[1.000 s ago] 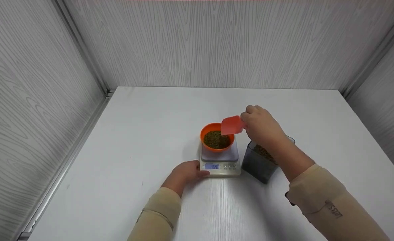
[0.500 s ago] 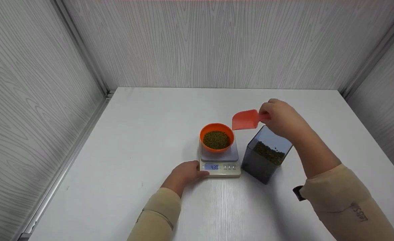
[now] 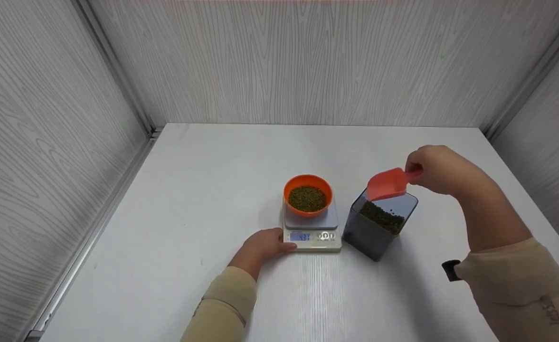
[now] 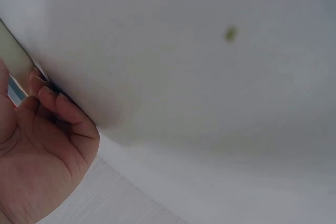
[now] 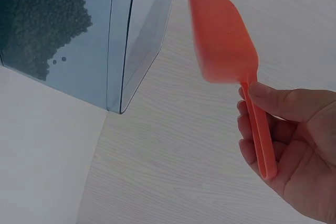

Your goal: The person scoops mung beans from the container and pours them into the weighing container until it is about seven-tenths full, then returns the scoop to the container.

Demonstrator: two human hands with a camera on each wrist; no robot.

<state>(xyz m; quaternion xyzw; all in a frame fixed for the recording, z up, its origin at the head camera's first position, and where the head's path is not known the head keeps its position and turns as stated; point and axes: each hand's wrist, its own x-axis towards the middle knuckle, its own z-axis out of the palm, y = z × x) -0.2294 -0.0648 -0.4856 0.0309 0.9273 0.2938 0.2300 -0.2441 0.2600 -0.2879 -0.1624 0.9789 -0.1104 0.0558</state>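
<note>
In the head view an orange bowl (image 3: 307, 195) holds small greenish-brown pellets and sits on a kitchen scale (image 3: 330, 243) with a lit display. My left hand (image 3: 262, 244) grips the scale's left front corner, thumb at its front edge; the left wrist view shows the fingers (image 4: 73, 116) curled at that edge. My right hand (image 3: 443, 171) holds a red scoop (image 3: 387, 184) by its handle, over the far rim of a clear, grey-tinted container (image 3: 369, 235) partly filled with the same kind of pellets. The right wrist view shows the scoop (image 5: 226, 40) beside the container (image 5: 118, 51).
The white table (image 3: 203, 190) stands against a grey wood-grain back panel (image 3: 279, 61), with similar panels on both sides. The container is just right of the scale. A blurred greenish speck (image 4: 231, 33) shows in the left wrist view.
My right hand has moved right with the scoop, from over the bowl to the container's far rim. The scoop was tilted over the bowl before. My left hand stays on the scale.
</note>
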